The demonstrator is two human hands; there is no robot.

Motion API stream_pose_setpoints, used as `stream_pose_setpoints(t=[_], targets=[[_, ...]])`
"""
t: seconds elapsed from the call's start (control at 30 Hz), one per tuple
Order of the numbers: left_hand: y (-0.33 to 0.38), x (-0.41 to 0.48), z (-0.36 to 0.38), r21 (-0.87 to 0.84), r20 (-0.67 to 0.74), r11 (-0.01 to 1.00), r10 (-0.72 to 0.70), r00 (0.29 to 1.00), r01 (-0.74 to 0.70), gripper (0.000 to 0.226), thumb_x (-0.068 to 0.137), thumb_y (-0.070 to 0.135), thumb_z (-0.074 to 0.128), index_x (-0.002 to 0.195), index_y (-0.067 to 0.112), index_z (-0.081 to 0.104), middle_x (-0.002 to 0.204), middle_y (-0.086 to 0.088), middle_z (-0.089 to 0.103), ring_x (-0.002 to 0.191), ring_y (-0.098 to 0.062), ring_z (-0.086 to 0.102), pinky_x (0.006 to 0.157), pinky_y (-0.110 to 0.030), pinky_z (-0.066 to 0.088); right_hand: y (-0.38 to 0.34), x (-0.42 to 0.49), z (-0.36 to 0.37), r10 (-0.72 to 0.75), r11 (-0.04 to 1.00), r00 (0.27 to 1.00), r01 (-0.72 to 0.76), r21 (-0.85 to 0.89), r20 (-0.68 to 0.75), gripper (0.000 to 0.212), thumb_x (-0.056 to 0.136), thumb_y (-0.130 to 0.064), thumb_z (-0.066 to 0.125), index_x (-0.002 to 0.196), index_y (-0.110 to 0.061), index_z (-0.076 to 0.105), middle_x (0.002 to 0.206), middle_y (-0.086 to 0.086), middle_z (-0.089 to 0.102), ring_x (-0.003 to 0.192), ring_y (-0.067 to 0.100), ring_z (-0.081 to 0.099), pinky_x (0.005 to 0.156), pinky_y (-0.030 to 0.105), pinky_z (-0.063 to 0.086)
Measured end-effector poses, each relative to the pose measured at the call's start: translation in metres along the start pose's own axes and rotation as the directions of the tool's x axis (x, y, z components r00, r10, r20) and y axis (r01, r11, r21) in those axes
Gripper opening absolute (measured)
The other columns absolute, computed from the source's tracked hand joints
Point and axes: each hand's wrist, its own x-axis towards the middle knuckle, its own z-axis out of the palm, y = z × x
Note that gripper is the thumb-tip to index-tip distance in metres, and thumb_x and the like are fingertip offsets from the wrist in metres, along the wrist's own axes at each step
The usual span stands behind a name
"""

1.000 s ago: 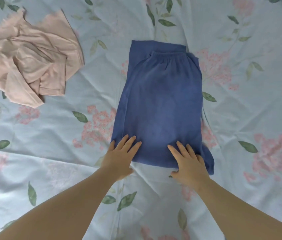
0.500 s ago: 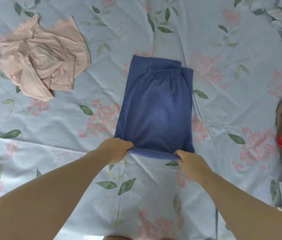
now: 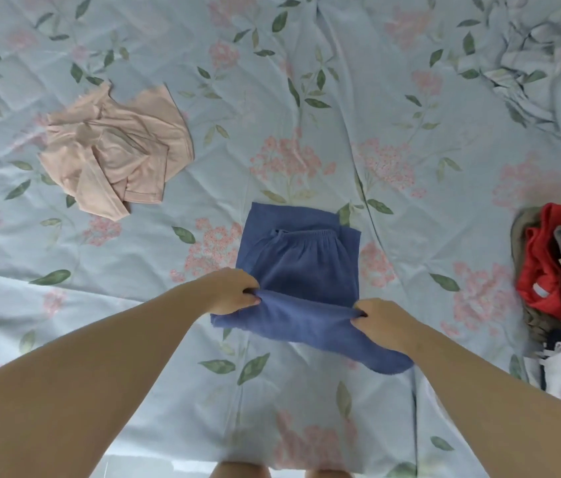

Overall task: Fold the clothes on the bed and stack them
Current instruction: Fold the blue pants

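Blue shorts lie in the middle of the bed, waistband toward the far side. My left hand grips the near-left part of the blue fabric and my right hand grips the near-right part. Between the hands the near portion is lifted and folded over, with its hem hanging toward me. A crumpled pink garment lies at the upper left, apart from the shorts.
The bed is covered by a light blue floral sheet. A pile of clothes in red, grey, olive and white sits at the right edge. A bunched floral cover lies at the upper right.
Both hands went from resting flat on the near hem of the shorts to gripping it, then lifted it up and over toward the waistband. The view shifted back from the bed.
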Motion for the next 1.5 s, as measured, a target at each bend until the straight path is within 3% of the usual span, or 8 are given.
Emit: stream_pose_setpoints(t=[0.13, 0.23, 0.37, 0.63, 0.87, 1.03, 1.2, 1.5], targets=[[0.002, 0.02, -0.042, -0.077, -0.37, 0.995, -0.088, 0.925, 0.063, 0.024, 0.1, 0.025, 0.037, 0.102, 0.018, 0.059, 0.102, -0.002, 0.062, 0.101, -0.027, 0.056, 0.08, -0.034, 0.042, -0.006, 0.016, -0.035, 0.023, 0.998, 0.88, -0.047, -0.038, -0.475, 0.027, 0.1, -0.022, 0.033, 0.115, -0.013, 0.054, 0.102, 0.009, 0.06, 0.101, 0.032, 0.056, 0.084, 0.036, 0.037], [0.003, 0.038, -0.066, -0.165, -0.657, 0.983, -0.17, 0.735, 0.08, 0.04, 0.099, 0.028, 0.04, 0.14, 0.031, 0.04, 0.138, -0.002, 0.049, 0.127, -0.027, 0.043, 0.101, -0.042, 0.036, -0.013, 0.028, -0.058, 0.08, 0.996, 0.704, -0.039, 0.074, -0.705, 0.04, 0.099, -0.031, 0.039, 0.138, -0.024, 0.04, 0.138, 0.006, 0.047, 0.127, 0.031, 0.039, 0.101, 0.041, 0.028], [-0.004, 0.062, -0.051, -0.308, -0.54, 0.93, -0.344, 0.768, 0.201, 0.078, 0.094, 0.041, 0.05, 0.151, 0.028, -0.002, 0.159, 0.001, 0.002, 0.146, -0.023, 0.007, 0.113, -0.048, 0.019, -0.006, 0.052, -0.051, 0.3, 0.933, 0.777, -0.119, 0.338, -0.553, 0.066, 0.097, -0.045, 0.041, 0.151, -0.033, 0.006, 0.16, -0.001, 0.003, 0.144, 0.03, 0.012, 0.11, 0.05, 0.02], [-0.018, 0.113, 0.01, -0.799, -0.095, 0.533, -0.57, 0.816, 0.278, 0.096, 0.083, 0.043, 0.067, 0.152, 0.019, 0.003, 0.155, -0.006, 0.016, 0.138, -0.032, 0.027, 0.107, -0.049, 0.033, 0.012, 0.113, 0.011, 0.46, 0.468, 0.873, -0.084, 0.88, -0.161, 0.085, 0.082, -0.037, 0.065, 0.15, -0.029, 0.014, 0.151, 0.002, 0.03, 0.134, 0.033, 0.035, 0.106, 0.054, 0.036], [-0.017, 0.132, 0.017, -0.911, -0.07, 0.362, -0.604, 0.794, 0.195, 0.075, 0.081, 0.036, 0.071, 0.138, 0.01, 0.03, 0.128, -0.002, 0.044, 0.108, -0.022, 0.047, 0.087, -0.035, 0.041, -0.002, 0.132, 0.015, 0.558, 0.357, 0.8, 0.012, 0.934, -0.223, 0.082, 0.076, -0.02, 0.074, 0.143, -0.014, 0.028, 0.142, 0.006, 0.039, 0.125, 0.03, 0.044, 0.101, 0.041, 0.04], [-0.012, 0.124, 0.019, -0.943, -0.001, 0.292, -0.481, 0.877, 0.159, 0.037, 0.09, 0.025, 0.062, 0.122, 0.009, 0.053, 0.108, -0.004, 0.062, 0.1, -0.025, 0.059, 0.088, -0.036, 0.048, -0.016, 0.112, 0.006, 0.381, 0.44, 0.889, 0.067, 0.895, -0.254, 0.029, 0.083, -0.002, 0.059, 0.108, 0.01, 0.049, 0.109, 0.033, 0.056, 0.104, 0.049, 0.052, 0.087, 0.058, 0.046], [-0.012, 0.084, 0.014, -0.982, 0.011, 0.17, -0.406, 0.914, 0.087, 0.028, 0.094, 0.025, 0.057, 0.12, 0.014, 0.054, 0.101, 0.001, 0.063, 0.099, -0.024, 0.06, 0.088, -0.037, 0.048, -0.015, 0.077, 0.002, 0.331, 0.321, 0.927, 0.063, 0.945, -0.175, 0.02, 0.091, -0.009, 0.054, 0.1, -0.027, 0.054, 0.11, 0.005, 0.063, 0.1, 0.028, 0.06, 0.093, 0.049, 0.049], [0.01, -0.016, -0.002, -0.988, -0.138, 0.123, -0.379, 0.915, -0.098, 0.037, 0.095, 0.025, 0.055, 0.13, 0.012, 0.05, 0.118, -0.012, 0.063, 0.107, -0.03, 0.06, 0.097, -0.049, 0.047, -0.04, -0.035, -0.013, 0.254, 0.218, 0.936, 0.19, 0.957, -0.244, 0.02, 0.094, -0.011, 0.052, 0.101, -0.028, 0.062, 0.099, 0.001, 0.069, 0.095, 0.026, 0.065, 0.086, 0.048, 0.053]])
